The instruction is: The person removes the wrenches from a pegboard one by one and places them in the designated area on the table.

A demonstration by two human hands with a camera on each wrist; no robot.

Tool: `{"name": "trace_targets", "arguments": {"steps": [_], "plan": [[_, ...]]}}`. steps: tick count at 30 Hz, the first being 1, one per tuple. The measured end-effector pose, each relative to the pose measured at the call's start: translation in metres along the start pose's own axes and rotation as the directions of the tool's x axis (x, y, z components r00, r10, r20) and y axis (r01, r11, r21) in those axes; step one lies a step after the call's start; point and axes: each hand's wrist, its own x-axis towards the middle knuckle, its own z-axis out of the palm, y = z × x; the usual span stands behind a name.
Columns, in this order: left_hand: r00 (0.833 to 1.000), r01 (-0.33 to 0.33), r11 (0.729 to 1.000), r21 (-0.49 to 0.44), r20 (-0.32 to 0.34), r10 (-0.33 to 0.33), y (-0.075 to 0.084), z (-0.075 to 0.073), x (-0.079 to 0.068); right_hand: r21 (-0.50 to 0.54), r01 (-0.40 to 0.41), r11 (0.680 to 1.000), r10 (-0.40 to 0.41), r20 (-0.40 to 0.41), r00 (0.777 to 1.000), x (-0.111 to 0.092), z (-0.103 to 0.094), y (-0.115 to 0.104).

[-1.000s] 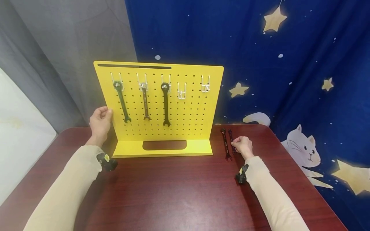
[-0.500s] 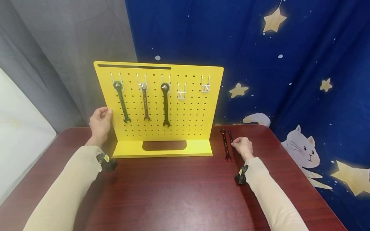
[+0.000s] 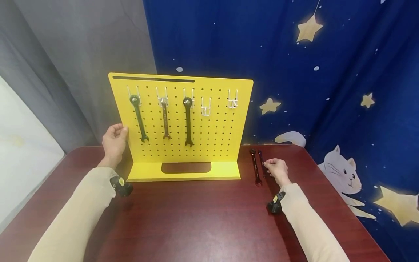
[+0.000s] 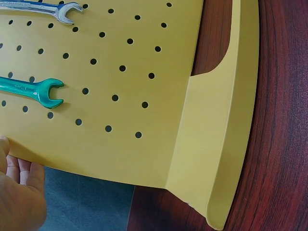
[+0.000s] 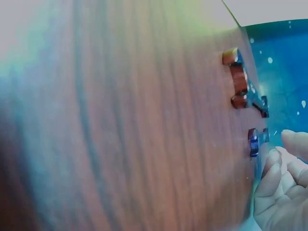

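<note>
My left hand (image 3: 114, 142) pinches the left edge of an upright yellow pegboard (image 3: 219, 145), thumb in front and fingers behind. On its hooks hang a green combination wrench (image 3: 139, 118), a silver one (image 3: 165, 123) and a black one (image 3: 188, 123). To the board's right, a small purple wrench (image 3: 261, 158) lies on the table beside a larger dark reddish wrench (image 3: 255, 167). My right hand (image 3: 277, 170) is right at the purple wrench, fingertips along its right side. In the right wrist view the thumb and bent fingers stand apart around no object, beside the purple wrench (image 5: 253, 143).
Two white hooks on the board's right half, a lower hook (image 3: 206, 110) and a higher hook (image 3: 232, 103), hold nothing. The reddish-brown table (image 3: 196, 218) reaches back to a grey curtain (image 3: 98, 54) and a blue starry curtain (image 3: 212, 43).
The right fingertips have shifted slightly right, off the purple wrench, and more of it shows. The left hand keeps its place on the board. The whole head view has tilted slightly.
</note>
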Motion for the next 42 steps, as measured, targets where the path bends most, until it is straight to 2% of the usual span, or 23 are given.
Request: {"name": "trace_targets", "arguments": {"steps": [4,9,17,21,30,38,42], "plan": [[1.0,-0.009,1.0,-0.002,-0.006,0.009,-0.001,0.001,0.0,0.088,0.008,0.996,-0.006,-0.028,1.0,-0.001,0.002,-0.004],[1.0,-0.016,1.0,-0.004,-0.01,0.016,-0.001,0.001,0.001,0.182,0.059,0.982,-0.046,-0.073,0.996,-0.007,0.008,-0.024],[1.0,-0.009,1.0,-0.015,-0.011,0.009,-0.001,0.002,0.003,0.372,0.177,0.911,-0.147,-0.106,0.983,-0.019,0.025,-0.068],[1.0,-0.011,1.0,-0.02,-0.013,0.01,-0.001,0.002,0.002,0.421,0.226,0.878,-0.209,-0.086,0.974,-0.026,0.034,-0.089],[1.0,-0.014,1.0,-0.012,-0.011,0.014,-0.001,0.001,0.001,0.549,0.261,0.794,-0.302,-0.017,0.953,-0.042,0.064,-0.13],[1.0,-0.016,1.0,-0.024,-0.014,0.015,-0.001,0.001,0.0,0.59,0.284,0.756,-0.372,0.031,0.928,-0.053,0.089,-0.155],[1.0,-0.009,1.0,-0.026,-0.009,0.009,-0.002,0.001,0.0,0.588,0.297,0.753,-0.392,0.038,0.919,-0.058,0.1,-0.168]]}}
